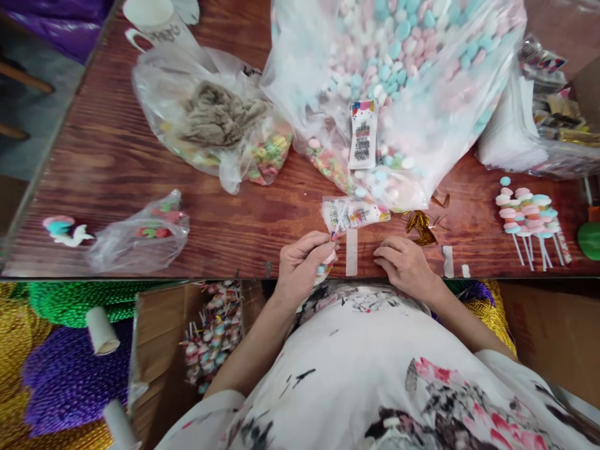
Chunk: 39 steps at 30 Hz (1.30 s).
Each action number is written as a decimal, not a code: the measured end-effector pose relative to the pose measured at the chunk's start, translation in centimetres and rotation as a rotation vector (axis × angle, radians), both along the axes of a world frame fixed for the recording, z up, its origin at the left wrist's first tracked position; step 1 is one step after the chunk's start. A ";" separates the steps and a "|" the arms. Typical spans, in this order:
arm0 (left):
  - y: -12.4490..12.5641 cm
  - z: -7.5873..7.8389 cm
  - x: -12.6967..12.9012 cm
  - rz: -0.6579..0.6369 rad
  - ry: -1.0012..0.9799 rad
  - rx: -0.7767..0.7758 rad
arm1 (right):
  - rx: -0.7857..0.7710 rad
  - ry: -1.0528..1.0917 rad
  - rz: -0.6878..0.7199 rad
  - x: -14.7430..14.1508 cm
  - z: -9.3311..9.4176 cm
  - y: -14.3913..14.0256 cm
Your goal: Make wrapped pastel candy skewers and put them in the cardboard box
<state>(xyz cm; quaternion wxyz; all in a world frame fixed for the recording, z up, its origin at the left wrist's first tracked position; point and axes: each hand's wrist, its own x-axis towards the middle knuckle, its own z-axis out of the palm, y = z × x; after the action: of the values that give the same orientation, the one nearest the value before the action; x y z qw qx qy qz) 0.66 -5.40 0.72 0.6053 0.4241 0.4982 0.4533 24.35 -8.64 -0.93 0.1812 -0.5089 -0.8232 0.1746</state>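
My left hand [304, 265] is closed in a pinch around a small wrapped candy stick [322, 269] at the table's front edge. Pastel candy shows below my fingers, and most of the stick is hidden. Just beyond lie clear printed wrappers [356, 214]. My right hand [407, 265] rests near the edge with its fingers bent together; whatever is between the fingertips, if anything, is too small to make out. Gold twist ties [420, 227] lie in a loose pile beyond it. A strip of pale tape [351, 252] is stuck on the table between my hands.
A large bag of pastel candies [398, 69] fills the back. Candy skewers [529, 212] lie at right beside a bin of wrappers [539, 150]. At left are a bag with a brown cloth [220, 115], a mug [159, 25] and a small bag [140, 240]. Below, a cardboard box [162, 350] holds wrapped sticks.
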 end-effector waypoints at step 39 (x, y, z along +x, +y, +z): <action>1.9 0.3 2.1 -0.264 0.067 0.207 | 0.126 0.824 -0.242 -6.2 0.4 2.5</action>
<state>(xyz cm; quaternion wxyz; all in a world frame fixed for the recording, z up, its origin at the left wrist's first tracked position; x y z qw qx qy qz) 2.80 -3.52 1.01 0.5959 0.5609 0.4084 0.4044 18.18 -6.19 -0.56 0.5445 -0.4775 -0.6256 0.2901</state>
